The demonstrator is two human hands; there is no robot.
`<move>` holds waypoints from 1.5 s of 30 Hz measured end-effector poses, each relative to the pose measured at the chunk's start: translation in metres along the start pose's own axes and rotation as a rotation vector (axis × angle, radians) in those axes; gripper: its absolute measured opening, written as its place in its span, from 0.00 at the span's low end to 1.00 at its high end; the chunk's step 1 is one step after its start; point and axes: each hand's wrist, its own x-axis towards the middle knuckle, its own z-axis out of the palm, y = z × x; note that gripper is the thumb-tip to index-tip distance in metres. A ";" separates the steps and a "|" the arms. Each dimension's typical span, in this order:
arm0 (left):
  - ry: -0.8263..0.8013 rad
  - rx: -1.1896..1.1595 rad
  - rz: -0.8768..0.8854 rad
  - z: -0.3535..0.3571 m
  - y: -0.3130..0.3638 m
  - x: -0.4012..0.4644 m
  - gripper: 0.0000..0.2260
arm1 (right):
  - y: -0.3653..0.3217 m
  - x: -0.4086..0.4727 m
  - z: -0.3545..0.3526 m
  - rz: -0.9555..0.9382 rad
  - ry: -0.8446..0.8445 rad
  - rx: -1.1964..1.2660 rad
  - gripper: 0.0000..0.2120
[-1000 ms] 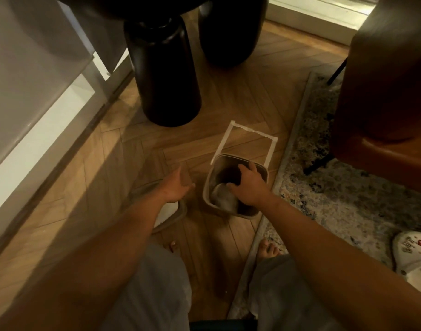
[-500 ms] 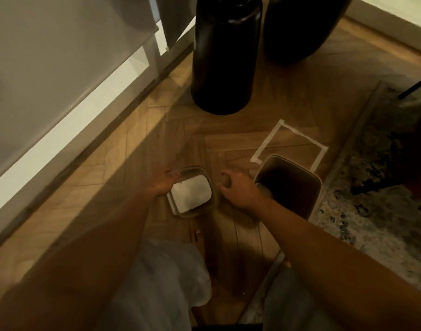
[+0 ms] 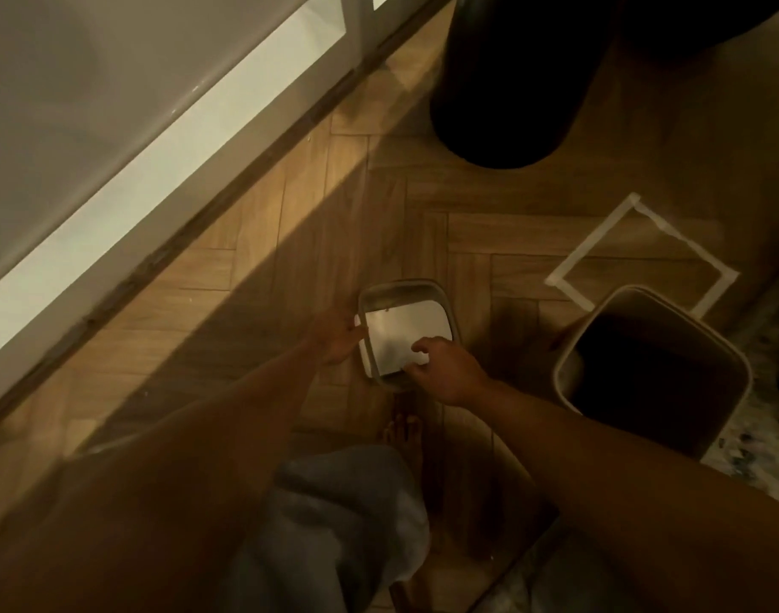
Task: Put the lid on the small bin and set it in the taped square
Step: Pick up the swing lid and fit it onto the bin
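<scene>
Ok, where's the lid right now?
In the head view the lid lies on the floor near centre, left of the open bin, with the left hand at its left edge and the right hand on its near corner.

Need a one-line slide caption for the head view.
Both hands, left and right, reach the lid on the floor; open bin overlaps the taped square.

Dim warm light w/ bright diagonal band across floor (image 3: 255,241), deep shadow right, soft blur, wide-angle edge warp.
</scene>
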 end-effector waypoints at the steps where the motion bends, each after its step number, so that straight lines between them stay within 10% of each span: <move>1: 0.006 -0.001 -0.015 0.004 -0.006 0.006 0.18 | 0.002 0.007 0.008 -0.005 -0.021 -0.015 0.24; 13: 0.093 -0.073 -0.015 0.032 -0.030 0.038 0.18 | 0.031 0.036 0.046 -0.137 -0.295 -0.263 0.25; 27: 0.137 -0.062 0.001 0.008 0.014 0.039 0.08 | 0.012 0.016 0.010 -0.186 -0.158 -0.248 0.16; 32: -0.065 -0.058 -0.021 -0.012 0.052 0.015 0.15 | 0.001 -0.010 -0.028 -0.127 0.017 -0.113 0.15; 45: 0.084 -0.226 0.190 -0.044 0.158 -0.104 0.20 | -0.032 -0.119 -0.134 0.086 0.072 0.672 0.09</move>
